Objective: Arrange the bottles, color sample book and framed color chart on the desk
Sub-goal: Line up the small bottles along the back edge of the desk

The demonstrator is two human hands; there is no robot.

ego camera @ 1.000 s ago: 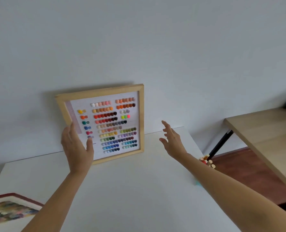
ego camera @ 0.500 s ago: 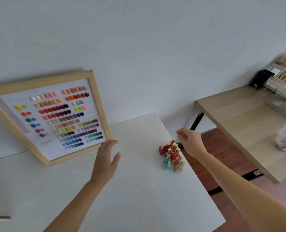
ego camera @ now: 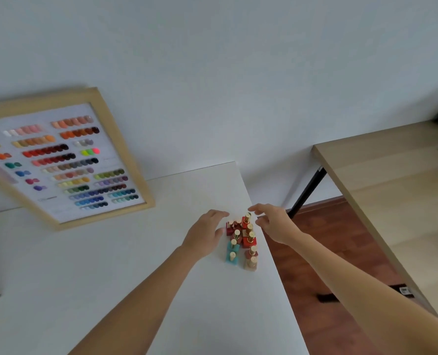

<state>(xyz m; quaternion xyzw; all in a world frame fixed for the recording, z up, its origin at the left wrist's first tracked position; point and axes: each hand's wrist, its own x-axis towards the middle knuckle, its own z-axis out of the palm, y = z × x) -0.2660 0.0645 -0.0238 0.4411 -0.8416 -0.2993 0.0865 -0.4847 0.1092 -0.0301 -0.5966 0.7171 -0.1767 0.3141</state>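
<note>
Both hands are reaching around the cluster of little bottles (ego camera: 242,242) near the right edge of the white surface (ego camera: 110,265), mid-frame. Left hand (ego camera: 205,235) is spread flat just beside them, fingers apart; right hand (ego camera: 274,224) hovers on the other side, fingers loose, gripping nothing. The framed color chart (ego camera: 59,160) leans against the wall, left of frame.
</note>
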